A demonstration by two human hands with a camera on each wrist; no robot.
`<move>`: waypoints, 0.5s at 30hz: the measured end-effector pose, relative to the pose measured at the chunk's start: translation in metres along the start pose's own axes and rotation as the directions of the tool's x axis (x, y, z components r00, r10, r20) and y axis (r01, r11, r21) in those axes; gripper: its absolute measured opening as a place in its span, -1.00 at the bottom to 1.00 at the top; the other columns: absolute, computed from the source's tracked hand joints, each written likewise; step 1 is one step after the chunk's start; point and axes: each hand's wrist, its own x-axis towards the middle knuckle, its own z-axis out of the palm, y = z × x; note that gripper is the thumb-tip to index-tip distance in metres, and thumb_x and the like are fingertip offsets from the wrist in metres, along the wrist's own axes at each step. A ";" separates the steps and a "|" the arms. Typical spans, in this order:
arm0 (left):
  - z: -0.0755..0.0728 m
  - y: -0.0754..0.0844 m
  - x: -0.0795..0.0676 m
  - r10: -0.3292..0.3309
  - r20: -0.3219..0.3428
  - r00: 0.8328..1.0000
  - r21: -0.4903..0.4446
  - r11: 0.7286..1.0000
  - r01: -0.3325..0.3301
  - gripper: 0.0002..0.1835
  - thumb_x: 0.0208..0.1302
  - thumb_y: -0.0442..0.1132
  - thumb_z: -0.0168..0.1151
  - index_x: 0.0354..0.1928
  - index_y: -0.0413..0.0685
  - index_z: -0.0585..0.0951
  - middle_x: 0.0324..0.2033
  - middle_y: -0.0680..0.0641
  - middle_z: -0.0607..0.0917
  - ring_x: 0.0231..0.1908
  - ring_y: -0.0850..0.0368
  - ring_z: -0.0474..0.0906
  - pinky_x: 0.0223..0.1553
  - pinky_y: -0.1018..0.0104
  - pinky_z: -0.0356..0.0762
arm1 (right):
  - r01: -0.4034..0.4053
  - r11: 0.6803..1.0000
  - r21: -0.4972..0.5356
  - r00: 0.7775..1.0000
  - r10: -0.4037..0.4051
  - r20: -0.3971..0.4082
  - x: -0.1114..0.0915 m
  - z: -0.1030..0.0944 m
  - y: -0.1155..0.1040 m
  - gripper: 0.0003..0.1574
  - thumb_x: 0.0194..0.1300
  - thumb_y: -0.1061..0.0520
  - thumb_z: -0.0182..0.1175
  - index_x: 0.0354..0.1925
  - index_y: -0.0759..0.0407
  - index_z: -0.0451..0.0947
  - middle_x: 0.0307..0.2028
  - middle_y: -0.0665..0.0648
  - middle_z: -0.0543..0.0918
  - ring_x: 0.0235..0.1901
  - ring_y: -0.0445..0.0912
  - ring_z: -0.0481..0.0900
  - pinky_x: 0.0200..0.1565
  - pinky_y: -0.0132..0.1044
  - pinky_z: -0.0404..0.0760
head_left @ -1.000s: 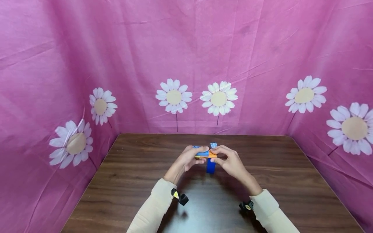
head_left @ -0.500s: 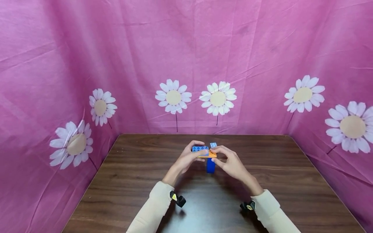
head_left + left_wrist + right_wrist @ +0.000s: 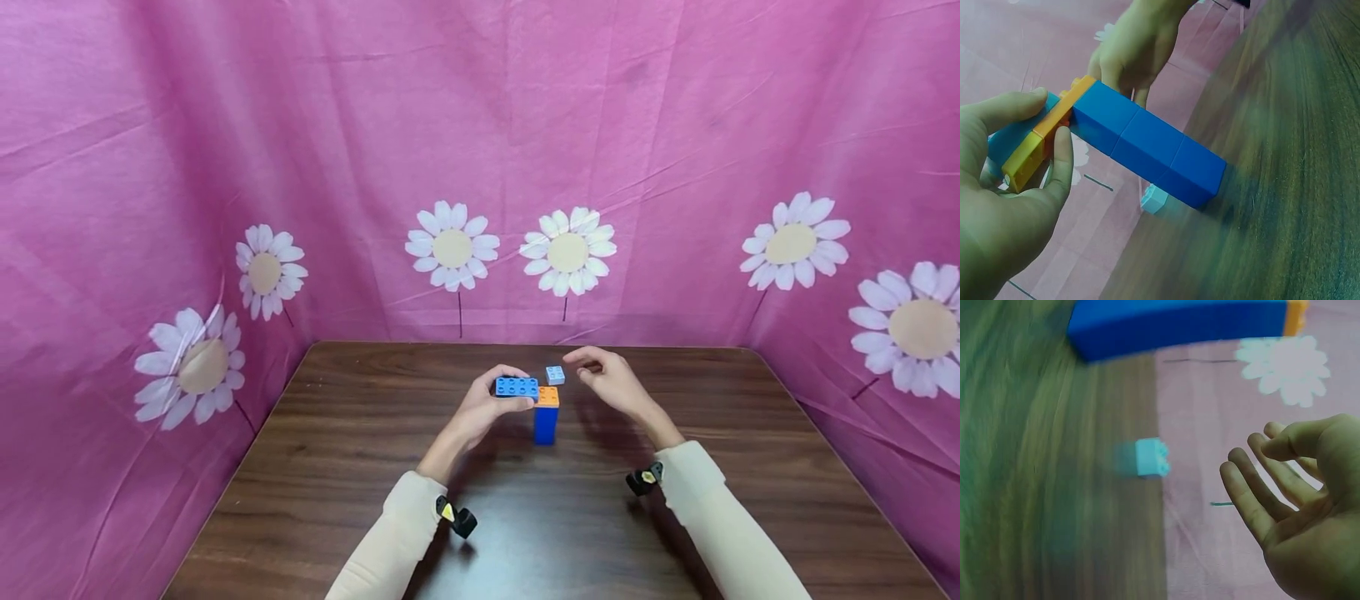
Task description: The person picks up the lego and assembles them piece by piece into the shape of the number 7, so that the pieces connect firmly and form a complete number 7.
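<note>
A tower of dark blue toy bricks [image 3: 545, 427] stands upright on the table, capped by an orange brick [image 3: 549, 396]. Out to its left, a medium-blue brick [image 3: 517, 387] sits on the orange one, with a yellow brick [image 3: 1024, 162] beneath it. My left hand [image 3: 480, 408] pinches this overhang, thumb on the medium-blue brick and fingers at the underside. Right of the tower my right hand [image 3: 617, 385] hovers with loosely bent fingers, holding nothing. Just left of its fingertips, a small pale blue brick [image 3: 555, 375] lies on the table behind the tower.
The brown wooden table [image 3: 360, 450] ends at a pink curtain [image 3: 495, 125] printed with white daisies, which encloses the back and both sides. A black wrist camera [image 3: 645, 479] sits at the right cuff, another black camera [image 3: 457, 518] at the left.
My right hand has let go of the orange brick and moved right and back, near the small pale blue brick. My left hand has shifted its grip, uncovering the medium-blue brick's studs.
</note>
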 end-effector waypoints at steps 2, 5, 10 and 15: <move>0.000 0.000 0.000 0.002 0.002 1.000 -0.001 1.000 -0.002 -0.50 0.23 -0.47 0.47 0.21 -0.28 0.58 -0.01 -0.02 0.72 -0.10 0.17 0.68 0.01 0.33 0.69 | 0.013 0.999 -0.035 1.000 -0.013 0.006 0.008 0.003 0.005 -0.61 0.43 0.41 0.20 0.16 0.29 0.69 0.11 0.36 0.76 0.02 0.26 0.75 0.06 0.05 0.76; 0.000 -0.001 0.000 0.002 0.001 1.000 -0.006 1.000 -0.002 -0.49 0.22 -0.46 0.47 0.22 -0.26 0.58 0.00 -0.03 0.72 -0.09 0.17 0.68 0.03 0.32 0.68 | 0.030 0.997 -0.070 0.999 -0.028 0.028 0.020 0.009 0.012 -0.59 0.40 0.43 0.19 0.17 0.34 0.67 0.13 0.37 0.74 0.02 0.26 0.76 0.08 0.12 0.75; 0.000 -0.001 0.000 -0.008 -0.006 1.000 -0.006 1.000 0.007 -0.48 0.22 -0.48 0.46 0.22 -0.24 0.58 0.00 -0.02 0.71 -0.08 0.16 0.67 0.04 0.32 0.67 | 0.014 0.989 -0.147 0.997 -0.003 0.076 0.033 0.019 0.023 -0.52 0.34 0.46 0.16 0.21 0.38 0.63 0.18 0.40 0.70 0.06 0.29 0.74 0.10 0.14 0.74; 0.001 -0.003 -0.001 -0.014 -0.014 1.000 0.002 1.000 0.014 -0.47 0.22 -0.49 0.46 0.24 -0.23 0.58 -0.01 -0.03 0.70 -0.07 0.15 0.65 0.03 0.32 0.65 | -0.006 0.974 -0.227 0.994 0.031 0.106 0.035 0.027 0.033 -0.48 0.34 0.43 0.22 0.26 0.36 0.59 0.23 0.40 0.67 0.17 0.30 0.69 0.21 0.21 0.66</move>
